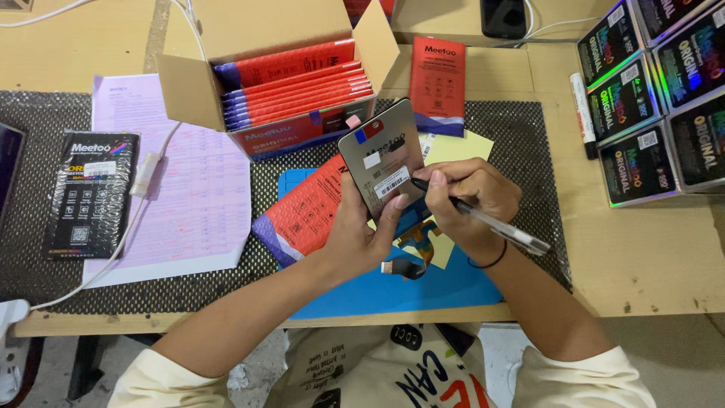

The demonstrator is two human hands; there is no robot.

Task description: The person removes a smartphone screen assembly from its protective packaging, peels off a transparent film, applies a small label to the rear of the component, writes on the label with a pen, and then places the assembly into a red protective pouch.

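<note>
Nearest cam: cream sleeves and forearms, rising to both hands over the blue mat (453, 291); mat = landmark. L hand (361, 230) wrapped round lower part of a phone display panel (384, 155), back side up, grey w/ white sticker labels, thumb on its face; panel tilted, raised above mat's top edge. R hand (470, 198) pinched round a pen (483, 219), tip at panel's right edge by a sticker; black band on R wrist.

Handling (judgement): panel thin, stiff, light, prob. glass-fronted so fragile, smooth so slippery; dark flex ribbon (404, 266) dangles below over mat, easily creased; best gripped by long edges, clear of ribbon.

Containers: open cardboard box (192, 94) behind mat, packed w/ red-and-blue flat packets (298, 87) standing on edge, near full; one red packet (306, 215) lies on mat's left part under L hand; another (438, 83) flat behind mat. Right of mat: stack of black holographic boxes (649, 91), shut; contents unseen. Left of mat: black pouch (89, 193) on printed sheets (189, 196). Yellow sticky notes (457, 147) at mat's top.
</note>
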